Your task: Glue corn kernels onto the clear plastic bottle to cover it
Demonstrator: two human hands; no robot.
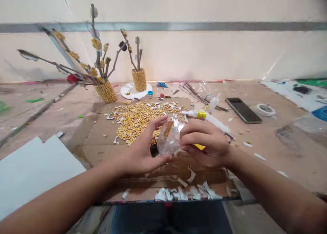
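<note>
A clear plastic bottle piece (167, 138), cut short, is held up over the cardboard between my hands. A brownish-yellow strip shows on its upper side. My left hand (145, 147) curves round its left side, thumb below and fingers above. My right hand (208, 142) has its fingers bent together at the piece's right edge; whether they pinch anything else is hidden. Just behind lies a heap of corn kernels (138, 120) mixed with white scraps. A small glue bottle (195, 114) with a yellow label lies beyond my right hand. Something yellow (200, 147) shows beneath that hand.
Two corn-covered pots, one at the left (106, 92) and one (139, 80) on a white disc (125, 91), hold decorated twigs. A phone (243, 110) and a tape roll (265, 110) lie at right. White sheets (38, 172) lie at left; paper scraps (184, 194) line the front edge.
</note>
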